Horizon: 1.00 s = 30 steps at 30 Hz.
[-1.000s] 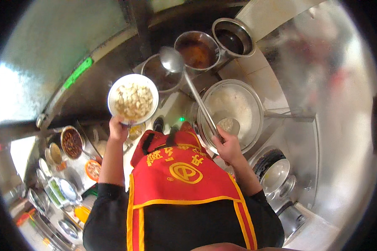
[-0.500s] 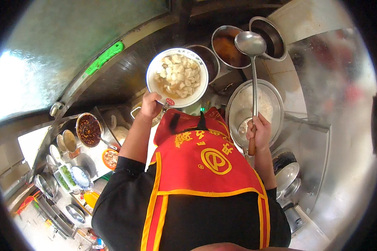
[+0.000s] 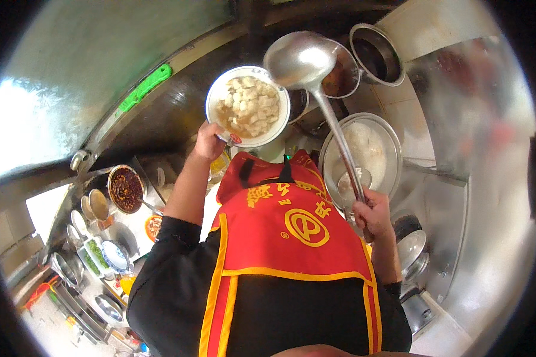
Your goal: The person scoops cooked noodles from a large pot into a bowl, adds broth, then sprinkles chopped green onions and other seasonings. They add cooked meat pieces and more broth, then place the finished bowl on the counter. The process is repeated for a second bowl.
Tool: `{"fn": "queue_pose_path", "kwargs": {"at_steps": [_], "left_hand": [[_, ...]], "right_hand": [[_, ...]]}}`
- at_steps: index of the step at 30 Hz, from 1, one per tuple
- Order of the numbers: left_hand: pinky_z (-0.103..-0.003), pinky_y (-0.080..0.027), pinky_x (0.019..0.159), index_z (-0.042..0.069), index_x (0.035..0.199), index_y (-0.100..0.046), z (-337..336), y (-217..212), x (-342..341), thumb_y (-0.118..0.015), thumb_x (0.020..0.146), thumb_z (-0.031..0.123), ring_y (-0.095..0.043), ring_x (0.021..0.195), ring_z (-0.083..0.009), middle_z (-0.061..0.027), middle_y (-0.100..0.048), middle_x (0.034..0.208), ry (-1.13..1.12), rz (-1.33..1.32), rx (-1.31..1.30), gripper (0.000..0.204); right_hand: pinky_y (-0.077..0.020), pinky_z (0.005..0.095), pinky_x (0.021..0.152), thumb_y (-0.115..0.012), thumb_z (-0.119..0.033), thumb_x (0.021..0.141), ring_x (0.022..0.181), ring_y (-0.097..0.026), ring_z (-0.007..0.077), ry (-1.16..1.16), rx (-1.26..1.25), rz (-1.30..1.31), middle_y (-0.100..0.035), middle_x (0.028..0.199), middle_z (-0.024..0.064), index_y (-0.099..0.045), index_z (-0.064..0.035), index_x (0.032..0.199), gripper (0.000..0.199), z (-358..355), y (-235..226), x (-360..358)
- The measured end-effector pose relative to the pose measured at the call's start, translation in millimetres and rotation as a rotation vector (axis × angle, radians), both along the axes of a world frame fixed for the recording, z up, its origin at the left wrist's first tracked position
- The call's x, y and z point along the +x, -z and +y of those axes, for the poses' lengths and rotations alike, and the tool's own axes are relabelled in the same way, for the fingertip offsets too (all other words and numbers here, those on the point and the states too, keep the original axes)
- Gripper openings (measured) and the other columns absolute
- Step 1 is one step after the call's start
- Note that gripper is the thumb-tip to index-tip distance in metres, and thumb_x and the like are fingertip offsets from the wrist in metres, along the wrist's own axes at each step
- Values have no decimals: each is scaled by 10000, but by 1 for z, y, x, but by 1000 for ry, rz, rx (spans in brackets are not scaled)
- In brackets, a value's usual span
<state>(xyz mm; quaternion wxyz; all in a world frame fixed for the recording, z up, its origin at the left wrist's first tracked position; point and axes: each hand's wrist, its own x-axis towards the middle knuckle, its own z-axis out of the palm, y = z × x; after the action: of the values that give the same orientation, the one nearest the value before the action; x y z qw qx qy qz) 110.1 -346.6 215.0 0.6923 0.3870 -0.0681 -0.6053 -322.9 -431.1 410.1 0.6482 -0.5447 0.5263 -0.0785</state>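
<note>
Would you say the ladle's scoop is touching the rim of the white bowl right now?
Cannot tell. In the head view the ladle overlaps the right rim of the white bowl, held by the left hand, but from above no contact or gap shows plainly.

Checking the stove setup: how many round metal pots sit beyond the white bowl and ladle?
2: one round metal pot of reddish-brown liquid partly behind the steel ladle's scoop, and one round metal pot of dark liquid to its right. Others may be hidden.
</note>
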Motion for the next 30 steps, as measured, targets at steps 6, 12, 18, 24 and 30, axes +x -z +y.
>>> {"fn": "queue_pose_path", "kwargs": {"at_steps": [6, 12, 18, 24, 30], "left_hand": [[-490, -511, 1044, -42, 1389, -535, -16, 3, 7, -543, 738, 93, -652, 1144, -344, -186, -658, 1264, 38, -38, 34, 665], [-505, -595, 837, -43, 1334, -558, -8, 7, 2, -547, 740, 94, -664, 1055, -353, -185, -658, 1222, -28, -62, 22, 609], [-501, -605, 803, -51, 1350, -542, -6, 8, 4, -532, 737, 76, -671, 1035, -355, -203, -659, 1217, 2, -34, -54, 626], [-499, -621, 775, -69, 1360, -522, -3, 2, 0, -515, 726, 61, -683, 988, -373, -224, -655, 1209, -7, -22, -108, 647], [-520, -616, 784, -71, 1351, -536, -5, 1, -2, -536, 730, 83, -680, 970, -373, -219, -664, 1193, -30, -64, -16, 640]], "right_hand": [[-401, 227, 470, -658, 8, 903, 514, -506, 33, -309, -9, 62, -602, 714, -17, -633, 1, 1382, 479, -1, -16, -7], [-545, 303, 693, -687, -22, 912, 732, -635, 110, -458, -260, 9, -697, 843, 83, -616, 9, 1378, 472, -8, -13, -3], [-569, 378, 821, -715, -44, 882, 897, -752, 326, -679, -422, 184, -705, 1013, 264, -597, 40, 1363, 502, -19, -16, -3], [-572, 438, 830, -709, -95, 900, 948, -714, 440, -754, -598, 215, -705, 1064, 278, -567, 37, 1392, 529, -21, -13, -3], [-557, 372, 833, -672, -97, 956, 908, -737, 305, -665, -336, 83, -738, 1051, 225, -567, 30, 1401, 475, -18, -5, -3]]}}
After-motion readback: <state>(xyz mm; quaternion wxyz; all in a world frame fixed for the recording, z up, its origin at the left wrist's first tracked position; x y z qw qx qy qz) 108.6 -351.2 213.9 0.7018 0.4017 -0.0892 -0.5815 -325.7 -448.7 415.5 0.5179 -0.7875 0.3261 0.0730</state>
